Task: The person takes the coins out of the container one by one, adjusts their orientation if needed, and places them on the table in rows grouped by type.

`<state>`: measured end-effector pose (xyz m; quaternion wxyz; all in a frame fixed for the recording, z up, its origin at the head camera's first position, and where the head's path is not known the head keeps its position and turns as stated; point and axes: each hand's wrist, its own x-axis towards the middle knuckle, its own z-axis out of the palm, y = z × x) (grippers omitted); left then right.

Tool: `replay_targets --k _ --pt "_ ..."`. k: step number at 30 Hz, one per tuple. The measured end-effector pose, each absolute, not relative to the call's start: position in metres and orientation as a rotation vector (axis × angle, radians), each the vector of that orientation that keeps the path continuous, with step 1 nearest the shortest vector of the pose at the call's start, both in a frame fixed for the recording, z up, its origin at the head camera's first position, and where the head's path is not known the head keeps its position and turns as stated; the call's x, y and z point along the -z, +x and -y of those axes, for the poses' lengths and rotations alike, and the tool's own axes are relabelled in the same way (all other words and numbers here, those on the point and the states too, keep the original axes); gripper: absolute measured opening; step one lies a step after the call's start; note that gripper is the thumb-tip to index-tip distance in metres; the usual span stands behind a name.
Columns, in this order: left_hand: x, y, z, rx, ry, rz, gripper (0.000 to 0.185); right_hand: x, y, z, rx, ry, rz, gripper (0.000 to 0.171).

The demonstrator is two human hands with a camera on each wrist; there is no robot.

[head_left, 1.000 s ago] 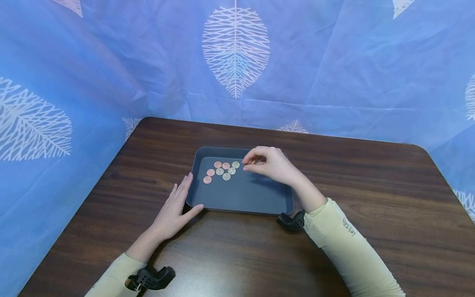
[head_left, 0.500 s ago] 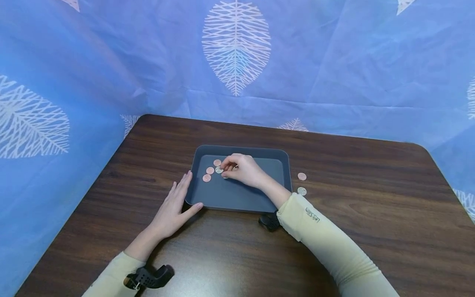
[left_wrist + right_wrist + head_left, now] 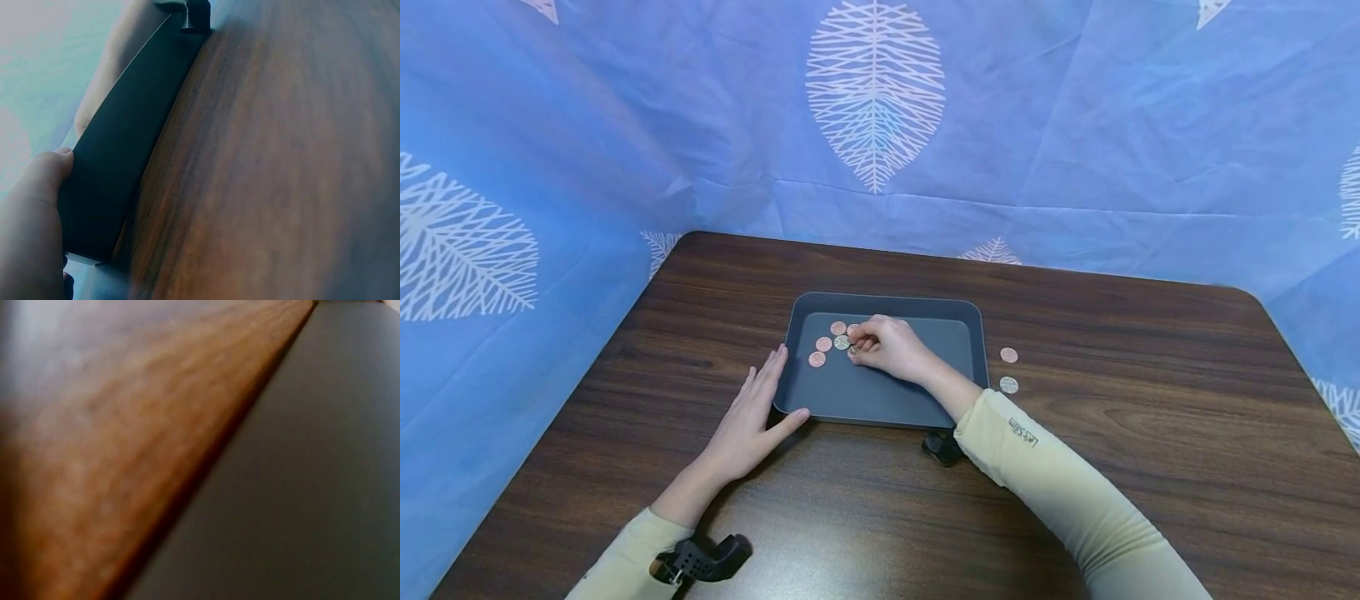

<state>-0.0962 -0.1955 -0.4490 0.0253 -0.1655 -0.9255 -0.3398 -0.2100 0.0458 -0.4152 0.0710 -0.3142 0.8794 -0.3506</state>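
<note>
The right hand (image 3: pixel 891 348) has come left onto the coins (image 3: pixel 824 343) in the tray (image 3: pixel 880 400), fingers curled as if pinching one; the flat left hand (image 3: pixel 752 421) steadies the tray's rim.

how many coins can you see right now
6 in plain view: four in the tray, at and, and two on the table right of it, at and. The right hand covers more; one edge peeks out.

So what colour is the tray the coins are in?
Dark blue-grey tray, clearest in the head view.
</note>
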Motion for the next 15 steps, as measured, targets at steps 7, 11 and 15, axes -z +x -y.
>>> replay_targets --k 7,11,15 --pt "0.4489 -0.0959 0.1954 1.045 -0.505 2.866 0.087 0.4156 -0.2092 -0.045 0.984 -1.004 -2.68 0.015" --pt "0.4489 -0.0958 0.1954 1.048 -0.504 2.868 0.087 0.4137 -0.2091 -0.0449 0.942 -1.008 -2.663 0.015" --pt "0.4488 -0.0959 0.1952 1.049 -0.501 2.871 0.086 0.4125 -0.209 -0.0447 0.876 -0.999 -2.663 0.016"
